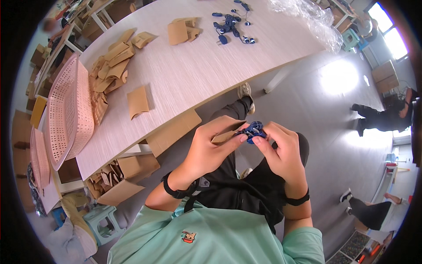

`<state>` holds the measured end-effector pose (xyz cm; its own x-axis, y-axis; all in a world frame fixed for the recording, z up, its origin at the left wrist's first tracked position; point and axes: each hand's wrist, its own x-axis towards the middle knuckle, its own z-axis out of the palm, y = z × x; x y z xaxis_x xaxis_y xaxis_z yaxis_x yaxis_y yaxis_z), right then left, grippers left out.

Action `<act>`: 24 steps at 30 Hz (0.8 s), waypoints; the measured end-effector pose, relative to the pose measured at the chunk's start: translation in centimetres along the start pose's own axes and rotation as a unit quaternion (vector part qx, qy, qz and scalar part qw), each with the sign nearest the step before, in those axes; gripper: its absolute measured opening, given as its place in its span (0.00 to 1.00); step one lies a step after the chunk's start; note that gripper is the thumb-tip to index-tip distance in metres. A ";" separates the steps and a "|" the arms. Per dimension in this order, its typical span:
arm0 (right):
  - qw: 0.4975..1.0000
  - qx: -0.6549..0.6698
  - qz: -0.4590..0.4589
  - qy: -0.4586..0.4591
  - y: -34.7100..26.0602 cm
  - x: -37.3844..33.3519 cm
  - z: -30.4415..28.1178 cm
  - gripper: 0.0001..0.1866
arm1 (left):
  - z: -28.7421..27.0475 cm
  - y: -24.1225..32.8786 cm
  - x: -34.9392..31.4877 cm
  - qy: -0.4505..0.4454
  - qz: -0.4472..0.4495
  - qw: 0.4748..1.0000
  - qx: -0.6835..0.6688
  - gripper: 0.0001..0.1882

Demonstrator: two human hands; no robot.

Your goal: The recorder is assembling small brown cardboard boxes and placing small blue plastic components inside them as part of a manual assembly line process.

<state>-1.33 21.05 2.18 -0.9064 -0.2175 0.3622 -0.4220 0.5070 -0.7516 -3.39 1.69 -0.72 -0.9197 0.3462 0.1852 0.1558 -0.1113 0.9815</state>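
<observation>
Over my lap, a coiled bundle of dark blue earphones (254, 130) is pinched between the fingertips of my right hand (283, 152). Fingers and thumb of my left hand (209, 145) close around a small brown cardboard pillow box (224, 137). The bundle sits right at the box's end, and my left thumb tip touches it. My fingers hide how far, if at all, the cable is inside. On the table, a single pillow box (139, 102) lies nearest my hands. More blue earphones (228, 25) lie in a loose heap at the far side.
A pale table (176, 79) curves ahead, bearing piled pillow boxes (115, 61), a smaller stack (178, 32) and clear plastic wrap (310, 20). Its left side holds a pink basket (66, 110). Below are an open carton (129, 174) and a green stool (103, 222). Other people stand at right.
</observation>
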 end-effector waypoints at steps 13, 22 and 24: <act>0.959 0.265 0.093 0.016 0.3 -0.5 1.1 0.15 | 2.4 -0.6 -0.5 0.059 0.131 0.987 0.070 0.14; 0.938 0.340 0.063 -0.018 0.4 -1.1 -0.1 0.14 | 0.7 -1.3 -0.7 -0.013 0.139 0.984 0.110 0.12; 0.928 0.367 0.060 -0.007 0.5 -1.3 -0.9 0.14 | 0.8 -1.8 -1.1 0.005 0.081 0.995 0.062 0.14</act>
<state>-0.33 22.38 1.79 -0.9456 -0.2093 0.2492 -0.2145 -0.1750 -0.9609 -2.39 2.31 -2.66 -0.8827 0.3234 0.3410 0.3441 -0.0495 0.9376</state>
